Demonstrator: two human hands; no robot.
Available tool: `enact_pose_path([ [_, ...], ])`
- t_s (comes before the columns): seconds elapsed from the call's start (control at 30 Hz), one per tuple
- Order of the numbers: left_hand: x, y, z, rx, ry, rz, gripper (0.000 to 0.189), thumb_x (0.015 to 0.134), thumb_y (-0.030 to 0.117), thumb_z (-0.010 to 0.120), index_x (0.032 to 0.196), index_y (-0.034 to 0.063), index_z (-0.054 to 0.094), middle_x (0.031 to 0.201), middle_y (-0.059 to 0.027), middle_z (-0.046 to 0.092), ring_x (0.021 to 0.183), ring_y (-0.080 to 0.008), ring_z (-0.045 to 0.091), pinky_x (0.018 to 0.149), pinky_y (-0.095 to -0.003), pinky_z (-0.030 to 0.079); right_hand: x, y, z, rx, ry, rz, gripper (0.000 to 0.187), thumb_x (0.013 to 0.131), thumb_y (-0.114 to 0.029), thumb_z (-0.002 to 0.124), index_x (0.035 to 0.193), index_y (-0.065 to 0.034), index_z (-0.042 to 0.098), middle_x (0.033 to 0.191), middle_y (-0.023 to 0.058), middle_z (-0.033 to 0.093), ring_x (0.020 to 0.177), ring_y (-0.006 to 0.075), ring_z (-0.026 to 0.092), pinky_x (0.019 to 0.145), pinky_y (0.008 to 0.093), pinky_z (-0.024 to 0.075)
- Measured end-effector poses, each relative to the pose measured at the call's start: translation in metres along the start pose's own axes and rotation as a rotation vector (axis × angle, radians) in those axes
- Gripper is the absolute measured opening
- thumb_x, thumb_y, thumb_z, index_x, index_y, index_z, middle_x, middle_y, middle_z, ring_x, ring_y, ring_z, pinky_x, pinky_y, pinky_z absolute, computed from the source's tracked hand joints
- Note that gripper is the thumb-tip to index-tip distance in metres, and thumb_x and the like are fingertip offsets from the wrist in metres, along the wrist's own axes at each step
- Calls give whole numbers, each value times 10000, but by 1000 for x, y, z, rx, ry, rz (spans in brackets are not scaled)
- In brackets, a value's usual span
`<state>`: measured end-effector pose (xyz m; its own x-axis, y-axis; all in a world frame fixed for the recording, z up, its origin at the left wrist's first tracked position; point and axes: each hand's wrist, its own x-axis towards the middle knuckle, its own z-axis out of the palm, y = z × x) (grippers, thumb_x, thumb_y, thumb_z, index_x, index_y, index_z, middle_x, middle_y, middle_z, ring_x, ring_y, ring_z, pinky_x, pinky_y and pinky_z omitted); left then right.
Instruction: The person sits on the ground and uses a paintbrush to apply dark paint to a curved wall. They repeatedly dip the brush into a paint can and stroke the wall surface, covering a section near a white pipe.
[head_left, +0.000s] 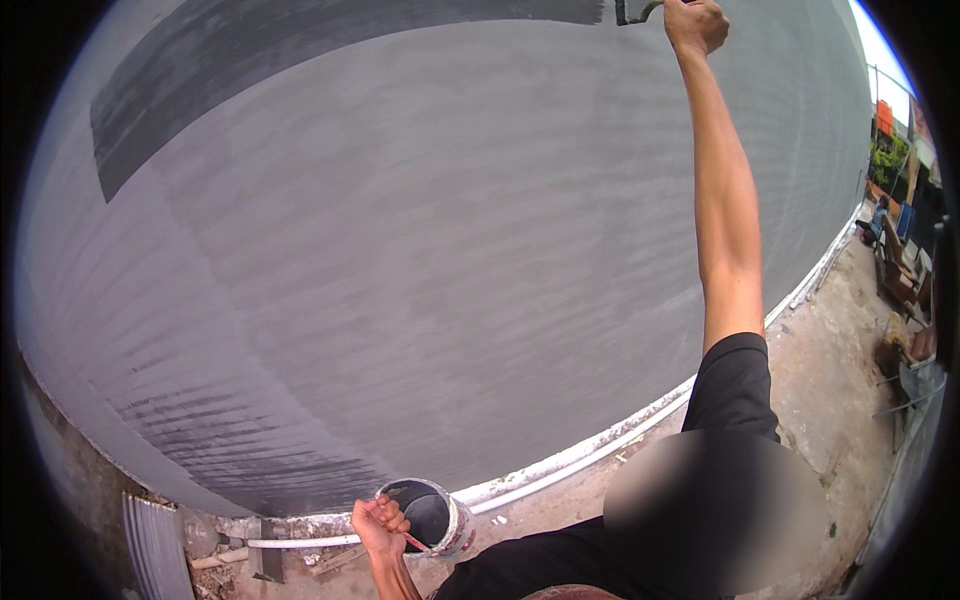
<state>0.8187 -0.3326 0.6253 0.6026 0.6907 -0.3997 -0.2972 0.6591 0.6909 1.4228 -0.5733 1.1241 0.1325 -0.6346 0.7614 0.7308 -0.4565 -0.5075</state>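
My left hand (382, 523) is closed around the handle of a round paint bucket (459, 523), low in front of the wall. Dark grey paint (426, 519) lies inside the bucket, and paint smears its rim. My right arm reaches far up, and my right hand (697, 28) grips a dark painting tool (636, 10) against the wall. The top edge of the view cuts this tool off, so I cannot tell whether it is a brush or a roller. Left of it, a band of darker, wet-looking paint (337, 37) runs across the grey wall (450, 247).
White pipe (517, 491) follows the foot of the wall over a concrete floor (814, 352). Corrugated sheet (156, 544) and a wood scrap (339, 559) lie at lower left. A person (876, 217) sits far right, near piled furniture (900, 274).
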Motion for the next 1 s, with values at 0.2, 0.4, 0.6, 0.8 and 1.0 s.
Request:
enact_pose_path([
  [0.2,1,0,-10,12,11,1,202,752,347,507,749,147,471,542,60,284,418,-82,181,418,-272,156,-22,-29,9,-31,18,-87,229,757,-284,708,702,-62,726,738,180,702,736,387,691,705,481,549],
  [0.4,-2,5,-28,8,32,-8,206,757,351,505,742,149,473,543,54,294,419,-83,188,419,-270,168,-56,-69,12,5,-3,-199,208,767,-266,687,701,-72,720,754,188,701,747,400,687,722,484,546],
  [0.6,-3,15,-54,-10,23,-22,213,758,359,514,752,149,479,543,55,295,417,-83,190,416,-269,176,-69,-111,3,63,-18,-172,228,758,-284,706,688,-67,711,742,188,698,733,391,687,707,480,542],
  [0.8,-4,32,-85,-21,-6,-19,220,766,362,515,763,147,474,542,54,296,415,-81,195,413,-261,176,-87,-159,-9,82,-100,-153,246,747,-306,725,700,-66,712,740,186,700,742,386,689,706,478,544],
  [1.0,-8,59,-112,-1,28,-22,222,768,362,515,767,144,471,554,52,304,423,-78,206,414,-261,172,-119,-214,-16,98,-68,-202,229,749,-295,721,711,-69,717,745,182,700,748,381,690,712,473,543],
])
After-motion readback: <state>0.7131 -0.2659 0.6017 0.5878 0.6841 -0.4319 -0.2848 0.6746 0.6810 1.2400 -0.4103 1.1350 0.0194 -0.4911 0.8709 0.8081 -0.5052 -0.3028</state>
